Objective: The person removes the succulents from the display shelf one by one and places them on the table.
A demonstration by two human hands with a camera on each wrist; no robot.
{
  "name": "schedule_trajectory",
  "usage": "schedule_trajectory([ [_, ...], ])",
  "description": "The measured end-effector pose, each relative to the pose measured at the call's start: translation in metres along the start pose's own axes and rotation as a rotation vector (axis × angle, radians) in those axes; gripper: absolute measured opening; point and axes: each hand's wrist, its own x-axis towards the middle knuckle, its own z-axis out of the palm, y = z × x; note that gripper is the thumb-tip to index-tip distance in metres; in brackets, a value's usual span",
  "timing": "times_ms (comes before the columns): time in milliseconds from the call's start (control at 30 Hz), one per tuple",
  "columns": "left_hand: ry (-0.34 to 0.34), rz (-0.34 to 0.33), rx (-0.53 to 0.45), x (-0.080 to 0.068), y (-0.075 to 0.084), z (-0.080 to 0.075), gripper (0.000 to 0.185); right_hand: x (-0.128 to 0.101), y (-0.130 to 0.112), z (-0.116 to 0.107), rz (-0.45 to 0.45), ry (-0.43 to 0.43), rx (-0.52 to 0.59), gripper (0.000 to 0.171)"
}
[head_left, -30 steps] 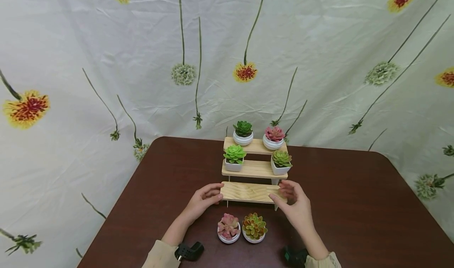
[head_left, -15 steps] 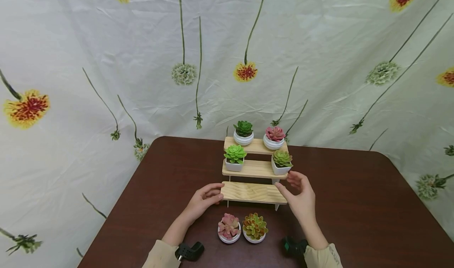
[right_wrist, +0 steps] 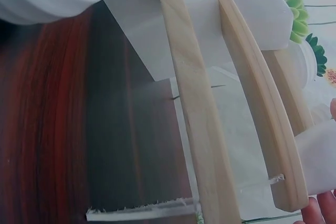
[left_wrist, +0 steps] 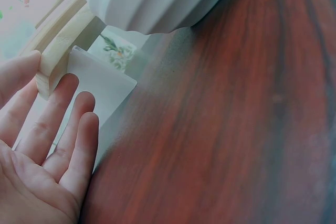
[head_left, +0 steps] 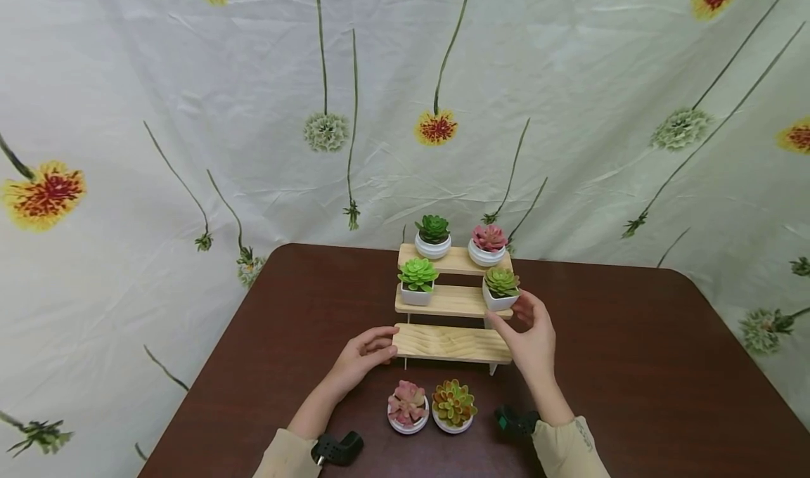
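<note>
Six potted succulents: four on three-tier pale wooden stand [head_left: 452, 302], two on brown table [head_left: 633, 365] | my left hand [head_left: 362, 357] relaxed against bottom shelf | right hand [head_left: 531, 337] loosely curled beside white square pot [head_left: 498, 299], empty.

A dark brown table [head_left: 633, 365] stands before a flower-printed cloth backdrop [head_left: 190, 77].
</note>
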Motion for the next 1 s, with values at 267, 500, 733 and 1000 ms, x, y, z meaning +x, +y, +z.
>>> schedule_trajectory([
  [267,0.000,-0.004,0.002,0.000,0.000,0.000,0.040,0.002,0.000,0.006,0.012,0.020,-0.010,0.070],
  [500,-0.001,-0.001,-0.005,0.000,0.000,0.001,0.039,0.003,0.001,0.008,0.009,0.047,-0.043,0.064],
  [733,-0.002,-0.003,-0.010,0.000,-0.001,0.000,0.040,0.004,0.004,0.010,-0.031,0.080,-0.078,0.058],
  [1000,0.003,-0.012,-0.004,0.000,0.000,0.000,0.039,0.006,0.004,0.012,-0.017,0.054,-0.106,0.069],
])
